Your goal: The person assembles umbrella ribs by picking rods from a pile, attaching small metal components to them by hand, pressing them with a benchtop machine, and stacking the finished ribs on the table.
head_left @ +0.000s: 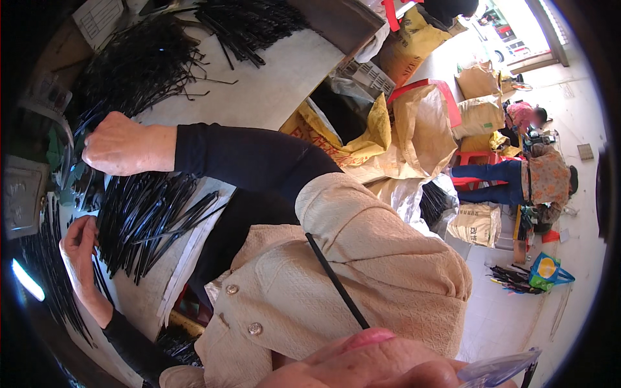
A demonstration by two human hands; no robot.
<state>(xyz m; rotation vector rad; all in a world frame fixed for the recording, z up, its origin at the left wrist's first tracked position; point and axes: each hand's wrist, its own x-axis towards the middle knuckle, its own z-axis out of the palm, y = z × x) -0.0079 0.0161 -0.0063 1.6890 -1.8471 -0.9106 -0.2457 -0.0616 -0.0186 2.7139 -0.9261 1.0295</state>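
My right hand [129, 143] is closed in a fist beside the metal parts of a machine [65, 152]; what it grips, if anything, is hidden. Below it, my left hand [81, 249] has its fingers bent together at the edge of a pile of thin black strips [145, 220]. Whatever lies between those fingertips cannot be made out. More long black strips [48, 258] lie on the far side of my left hand. A tangled heap of black strips [139, 64] sits on the pale worktop [284, 81] by my right hand.
Another black bundle [252, 26] rests farther along the worktop. Open yellow sacks [372, 132] and a tan sack [424, 129] stand beside the table. Two people work in the background, one in a patterned top [550, 174]. A blue bag [546, 270] lies on the floor.
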